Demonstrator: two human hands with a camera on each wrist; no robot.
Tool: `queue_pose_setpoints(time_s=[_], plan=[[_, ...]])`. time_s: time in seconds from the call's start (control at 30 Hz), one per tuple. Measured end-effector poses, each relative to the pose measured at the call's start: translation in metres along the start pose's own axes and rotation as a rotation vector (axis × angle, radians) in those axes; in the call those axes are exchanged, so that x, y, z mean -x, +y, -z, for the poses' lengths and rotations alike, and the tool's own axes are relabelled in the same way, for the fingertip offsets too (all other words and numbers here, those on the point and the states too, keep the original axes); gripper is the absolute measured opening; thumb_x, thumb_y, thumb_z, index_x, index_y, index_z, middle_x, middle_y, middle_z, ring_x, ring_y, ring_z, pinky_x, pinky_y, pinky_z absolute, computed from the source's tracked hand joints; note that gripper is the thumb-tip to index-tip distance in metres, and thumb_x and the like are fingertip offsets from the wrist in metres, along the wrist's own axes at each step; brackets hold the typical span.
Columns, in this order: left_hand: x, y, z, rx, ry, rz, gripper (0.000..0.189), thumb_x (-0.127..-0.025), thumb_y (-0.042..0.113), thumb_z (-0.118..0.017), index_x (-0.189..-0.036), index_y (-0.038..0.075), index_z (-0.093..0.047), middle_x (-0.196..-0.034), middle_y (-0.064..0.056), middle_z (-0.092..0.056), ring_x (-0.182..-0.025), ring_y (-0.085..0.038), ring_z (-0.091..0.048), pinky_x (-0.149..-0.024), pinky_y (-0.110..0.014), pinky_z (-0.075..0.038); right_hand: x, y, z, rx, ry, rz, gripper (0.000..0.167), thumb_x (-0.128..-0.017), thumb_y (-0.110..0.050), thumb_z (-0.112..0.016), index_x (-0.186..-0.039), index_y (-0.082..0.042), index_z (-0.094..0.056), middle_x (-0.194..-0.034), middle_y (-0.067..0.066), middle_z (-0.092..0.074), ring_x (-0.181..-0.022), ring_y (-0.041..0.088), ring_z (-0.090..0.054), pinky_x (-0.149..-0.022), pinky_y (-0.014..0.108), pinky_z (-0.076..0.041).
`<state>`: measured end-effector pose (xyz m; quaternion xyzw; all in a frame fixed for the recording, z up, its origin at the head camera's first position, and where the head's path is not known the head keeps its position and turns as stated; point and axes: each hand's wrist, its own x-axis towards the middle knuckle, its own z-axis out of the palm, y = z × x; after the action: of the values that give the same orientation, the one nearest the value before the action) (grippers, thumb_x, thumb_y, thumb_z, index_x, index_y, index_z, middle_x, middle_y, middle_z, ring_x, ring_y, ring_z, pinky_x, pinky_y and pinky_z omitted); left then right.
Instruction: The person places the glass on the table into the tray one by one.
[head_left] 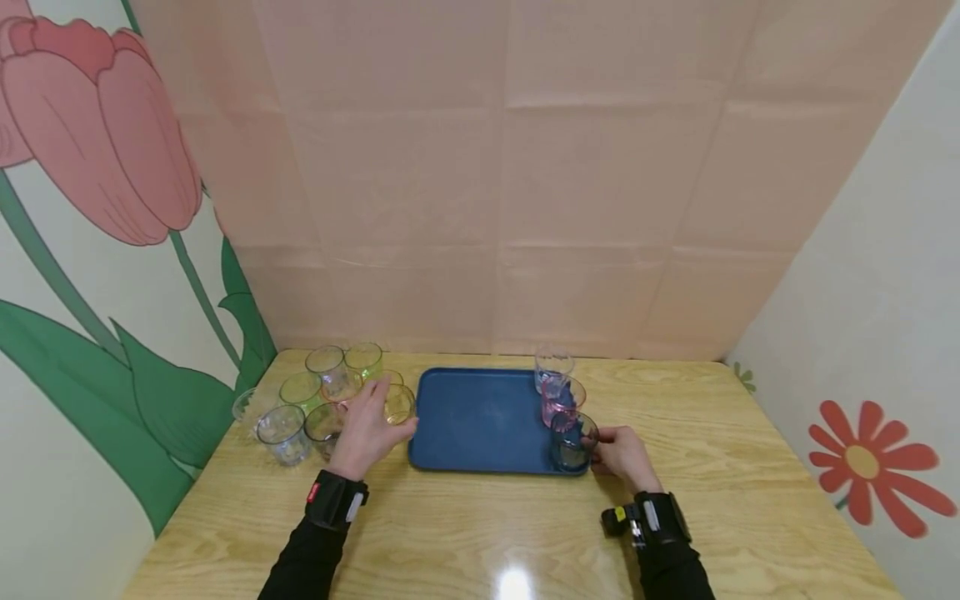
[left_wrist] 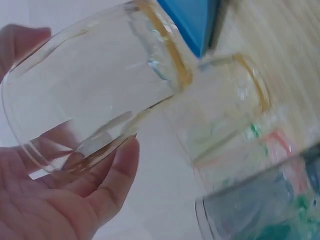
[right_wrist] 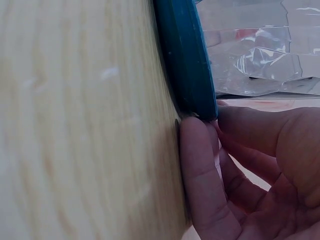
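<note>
My left hand (head_left: 367, 433) is at the cluster of tinted glasses, just left of the blue tray (head_left: 480, 421). In the left wrist view its thumb and fingers grip the sides of an amber glass (left_wrist: 115, 85). Another amber glass (left_wrist: 220, 105), a pink glass (left_wrist: 240, 165) and a grey glass (left_wrist: 255, 205) stand beside it. At the tray's near right corner, my right hand (head_left: 622, 457) pinches the rim, as the right wrist view shows. Close to its fingertips a dark grey glass (head_left: 572, 454) stands on the tray, in line with a pink glass (head_left: 561, 404) and a clear glass (head_left: 553, 367).
Several more glasses crowd the table's left side, among them a green glass (head_left: 364, 358), a bluish glass (head_left: 283, 437) and a clear glass (head_left: 246, 407) at the outer edge. A pinkish covering (head_left: 495, 208) hangs behind the wooden table (head_left: 450, 533).
</note>
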<state>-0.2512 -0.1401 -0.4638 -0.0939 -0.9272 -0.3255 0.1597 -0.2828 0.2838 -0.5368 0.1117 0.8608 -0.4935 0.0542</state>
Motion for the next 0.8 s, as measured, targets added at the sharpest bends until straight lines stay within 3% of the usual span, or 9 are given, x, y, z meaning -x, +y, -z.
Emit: queue_pose_setpoints(time_s=[0.2, 0.33, 0.47, 0.6, 0.8], plan=[[0.003, 0.005, -0.013, 0.071, 0.039, -0.069, 0.08, -0.094, 0.034, -0.083, -0.153, -0.006, -0.047, -0.149, -0.03, -0.056, -0.131, -0.047, -0.06, -0.109, -0.055, -0.052, 0.0, 0.0, -0.001, -0.005, 0.002, -0.005, 0.021, -0.1, 0.004, -0.057, -0.111, 0.007, -0.075, -0.096, 0.01, -0.074, -0.074, 0.015, -0.066, -0.063, 0.031, -0.063], [0.0, 0.01, -0.022, 0.09, 0.101, -0.042, 0.081, -0.088, 0.041, -0.087, -0.145, -0.005, -0.055, -0.136, -0.025, -0.063, -0.122, -0.041, -0.064, -0.103, -0.052, -0.054, -0.001, 0.001, 0.0, -0.007, -0.002, -0.006, 0.022, -0.1, 0.003, -0.057, -0.113, 0.008, -0.075, -0.096, 0.011, -0.074, -0.076, 0.015, -0.066, -0.063, 0.031, -0.063], [-0.004, 0.015, -0.029, 0.149, 0.118, -0.013, 0.078, -0.084, 0.043, -0.09, -0.139, -0.003, -0.06, -0.125, -0.021, -0.066, -0.114, -0.038, -0.064, -0.1, -0.051, -0.052, -0.002, 0.0, 0.001, -0.004, -0.003, 0.014, 0.022, -0.101, 0.003, -0.057, -0.113, 0.009, -0.075, -0.098, 0.014, -0.075, -0.075, 0.015, -0.068, -0.064, 0.033, -0.064], [-0.008, 0.019, -0.036, 0.199, 0.096, -0.013, 0.078, -0.083, 0.039, -0.092, -0.141, -0.002, -0.058, -0.128, -0.022, -0.065, -0.12, -0.04, -0.061, -0.108, -0.055, -0.047, -0.001, 0.0, 0.001, -0.002, 0.0, 0.03, 0.022, -0.1, 0.004, -0.057, -0.11, 0.009, -0.076, -0.098, 0.015, -0.076, -0.075, 0.015, -0.069, -0.064, 0.033, -0.064], [-0.017, 0.027, -0.045, 0.274, -0.002, 0.015, 0.079, -0.086, 0.027, -0.091, -0.148, 0.0, -0.05, -0.142, -0.025, -0.052, -0.129, -0.042, -0.054, -0.112, -0.056, -0.046, 0.0, 0.0, 0.001, 0.005, 0.0, 0.025, 0.023, -0.099, 0.006, -0.055, -0.109, 0.008, -0.075, -0.101, 0.016, -0.076, -0.076, 0.016, -0.067, -0.064, 0.033, -0.064]])
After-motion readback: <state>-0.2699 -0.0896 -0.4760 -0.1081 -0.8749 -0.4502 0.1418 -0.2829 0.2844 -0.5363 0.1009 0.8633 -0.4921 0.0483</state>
